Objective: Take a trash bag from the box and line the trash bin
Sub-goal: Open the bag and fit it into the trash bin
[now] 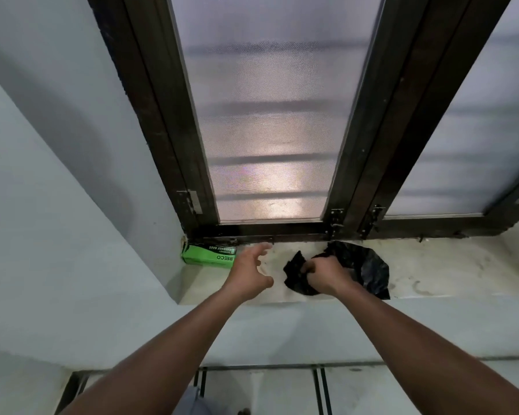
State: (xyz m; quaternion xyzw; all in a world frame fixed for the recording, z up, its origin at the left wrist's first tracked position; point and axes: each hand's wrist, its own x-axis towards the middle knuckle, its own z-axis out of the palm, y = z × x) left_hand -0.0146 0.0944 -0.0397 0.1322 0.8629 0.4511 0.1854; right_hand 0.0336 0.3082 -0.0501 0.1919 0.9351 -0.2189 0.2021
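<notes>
Now, right hand point(319, 272): clenched around the crumpled black trash bag point(360, 266) on the sill point(450, 265).
Left hand point(250, 271): fingers spread, holding nothing, just beside the green box point(209, 256).
Room: bare sill between the hands; window frame point(270, 227) close behind.

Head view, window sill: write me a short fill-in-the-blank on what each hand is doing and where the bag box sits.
1. The black trash bag is gripped by the ____ hand.
2. The left hand hovers with spread fingers and holds ____.
3. The green box lies on the sill at its ____ end, against the window frame.
4. The glass above the sill is ____, so nothing outside shows clearly.

Missing words: right; nothing; left; frosted
</notes>
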